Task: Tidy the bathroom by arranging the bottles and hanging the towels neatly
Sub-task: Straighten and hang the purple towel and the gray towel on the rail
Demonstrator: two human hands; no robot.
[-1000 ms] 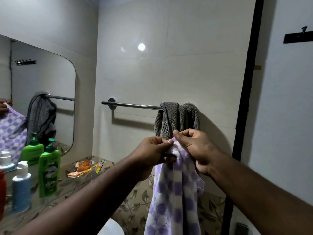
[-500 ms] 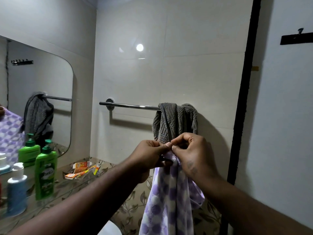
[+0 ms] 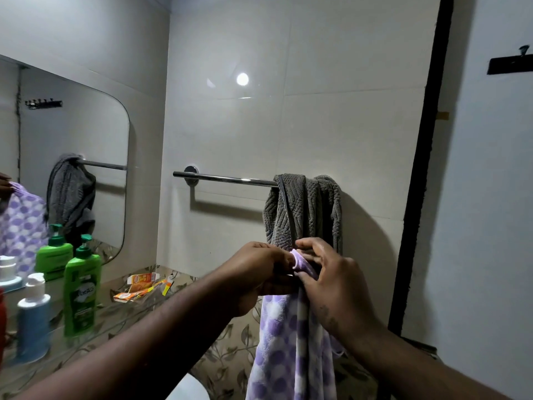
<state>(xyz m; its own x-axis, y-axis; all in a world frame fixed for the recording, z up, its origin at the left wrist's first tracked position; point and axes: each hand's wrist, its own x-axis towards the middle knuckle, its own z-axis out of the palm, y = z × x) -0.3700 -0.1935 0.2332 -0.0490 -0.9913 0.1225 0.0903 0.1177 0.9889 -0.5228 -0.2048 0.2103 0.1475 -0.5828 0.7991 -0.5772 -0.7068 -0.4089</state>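
Observation:
A purple-and-white checked towel [image 3: 291, 342] hangs down from both my hands in the middle of the view. My left hand [image 3: 256, 272] grips its bunched top edge, and my right hand [image 3: 328, 281] pinches the same edge from the right. Just behind them a grey towel [image 3: 305, 209] is draped in a bunch over the right end of the chrome towel bar [image 3: 225, 178]. A green pump bottle [image 3: 82, 290] and a blue bottle with a white cap [image 3: 33, 319] stand on the counter at the left.
A mirror [image 3: 95, 145] on the left wall reflects the towels and bottles. Orange cartons and tubes [image 3: 138, 287] lie on the floral-patterned counter [image 3: 121, 316]. A black vertical frame [image 3: 421, 174] and a wall hook strip [image 3: 510, 63] are at the right.
My right hand has shifted its fingers over the towel's top edge, from a fingertip pinch to a wider hold. The towel stays at the same height below the bar.

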